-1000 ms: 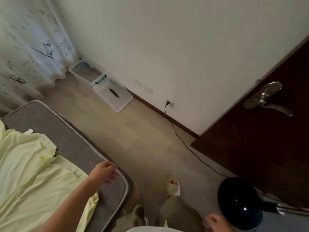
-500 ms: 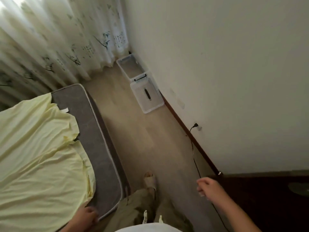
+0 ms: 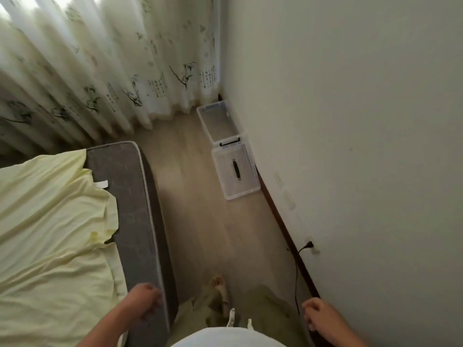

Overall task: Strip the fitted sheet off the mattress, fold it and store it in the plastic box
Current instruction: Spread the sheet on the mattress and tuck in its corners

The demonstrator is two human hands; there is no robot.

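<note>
1 white tag (image 3: 101,184), unreadable, touching sheet (image 3: 50,221)

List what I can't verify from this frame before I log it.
Head view only:
- fitted sheet: cut off by the left edge, so its far corners are unseen.
- left hand: motion-blurred over the mattress edge; its grip, if any, is unclear.
- plastic box: far off and small; its latches cannot be read.
- lid: too small to tell whether it touches the box.

Pale yellow sheet (image 3: 50,221), grey mattress (image 3: 135,209), clear plastic box (image 3: 218,123)
</note>
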